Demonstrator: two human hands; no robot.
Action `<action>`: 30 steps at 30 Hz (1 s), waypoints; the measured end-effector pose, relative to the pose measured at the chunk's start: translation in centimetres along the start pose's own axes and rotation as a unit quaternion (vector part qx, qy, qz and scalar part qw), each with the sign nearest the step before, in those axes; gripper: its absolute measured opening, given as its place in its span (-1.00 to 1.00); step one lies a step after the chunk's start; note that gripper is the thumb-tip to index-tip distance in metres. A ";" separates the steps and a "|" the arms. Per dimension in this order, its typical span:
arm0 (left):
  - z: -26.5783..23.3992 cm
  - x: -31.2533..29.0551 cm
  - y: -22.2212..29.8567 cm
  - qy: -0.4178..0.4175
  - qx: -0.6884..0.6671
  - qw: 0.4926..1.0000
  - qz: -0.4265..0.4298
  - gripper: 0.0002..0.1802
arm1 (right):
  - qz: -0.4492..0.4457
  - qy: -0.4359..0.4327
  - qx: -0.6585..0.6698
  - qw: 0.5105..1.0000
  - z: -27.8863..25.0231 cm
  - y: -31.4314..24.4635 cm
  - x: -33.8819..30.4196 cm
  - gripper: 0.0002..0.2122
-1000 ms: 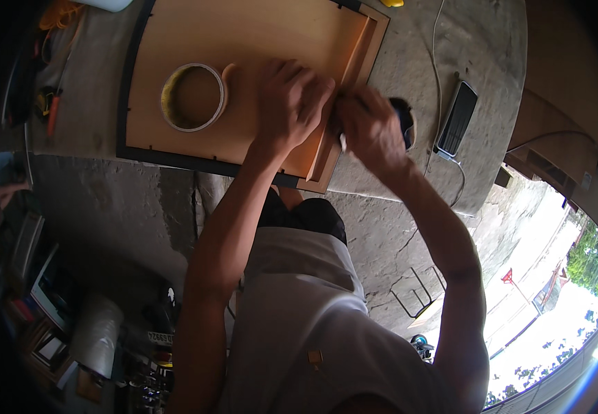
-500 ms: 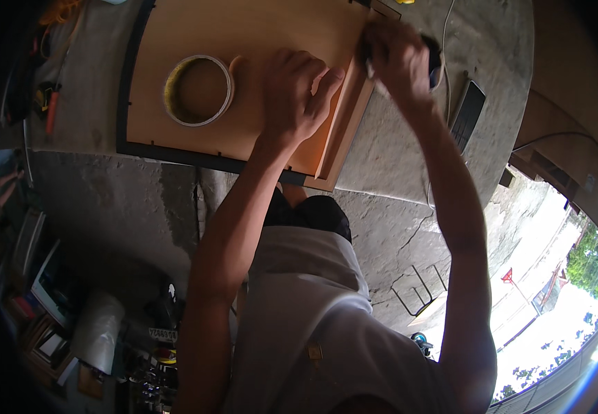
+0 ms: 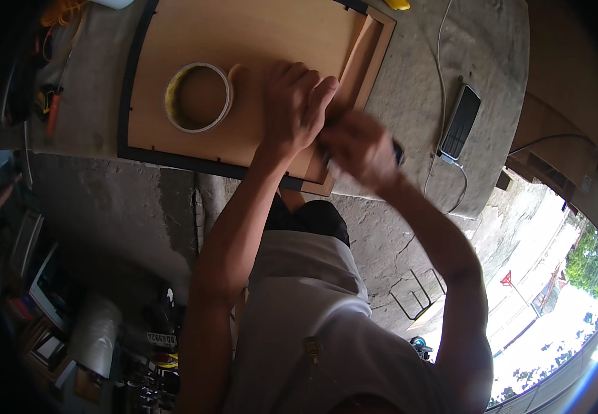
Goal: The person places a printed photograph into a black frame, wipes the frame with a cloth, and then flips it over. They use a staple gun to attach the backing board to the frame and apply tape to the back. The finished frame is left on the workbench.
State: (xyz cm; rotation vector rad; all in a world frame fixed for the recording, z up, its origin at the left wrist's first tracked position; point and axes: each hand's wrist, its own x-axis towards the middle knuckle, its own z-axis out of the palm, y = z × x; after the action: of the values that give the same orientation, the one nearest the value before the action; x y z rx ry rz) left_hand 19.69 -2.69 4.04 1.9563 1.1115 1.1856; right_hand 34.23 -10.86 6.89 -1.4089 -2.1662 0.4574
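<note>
A large picture frame (image 3: pixel 175 161) lies face down, its dark rim around a brown backing board (image 3: pixel 251 38). My left hand (image 3: pixel 292 107) rests on the board near its right side, thumb stretched out and fingers bent over the surface. Beside it, at the frame's near right edge, my right hand (image 3: pixel 364 152) is smeared by motion and closed around a dark rounded object (image 3: pixel 398 153), mostly hidden by the hand. On the board to the left sits a wide ring-shaped tape roll (image 3: pixel 227 103), yellowish inside. A bare brown strip (image 3: pixel 376 58) runs along the frame's right side.
A phone (image 3: pixel 461 123) with a white cable (image 3: pixel 441 62) lies on the grey worktop (image 3: pixel 416 90) at right. Far left are an orange-handled tool (image 3: pixel 52 121) and tangled orange cord (image 3: pixel 61 14). A yellow item (image 3: pixel 397 3) lies at the far edge.
My right hand has moved toward me along the frame's right edge with the dark object, closer to my left hand. My left hand stays nearly in place.
</note>
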 end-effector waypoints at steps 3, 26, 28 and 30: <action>-0.1 0.0 0.2 -0.015 0.004 1.000 -0.009 -0.74 | -0.016 0.094 -0.094 0.991 -0.9 6.4 4.6 -0.96; 0.2 0.3 -0.2 0.003 0.000 1.000 0.020 -0.65 | -0.005 0.074 -0.125 0.989 -0.3 3.3 2.7 -0.92; 0.1 -0.6 -0.4 -0.022 0.003 1.000 -0.008 -0.66 | 0.040 0.100 -0.143 0.984 -1.9 6.8 6.4 -0.92; 0.3 -0.4 -0.2 -0.022 -0.009 1.000 -0.011 -0.66 | 0.026 0.176 -0.181 0.967 -2.0 10.5 8.3 -0.93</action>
State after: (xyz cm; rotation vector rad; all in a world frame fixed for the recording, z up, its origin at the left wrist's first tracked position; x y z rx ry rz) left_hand 19.77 -2.92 3.61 1.9421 1.0942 1.1309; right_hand 40.42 1.00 4.87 -1.5990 -1.9849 -0.1764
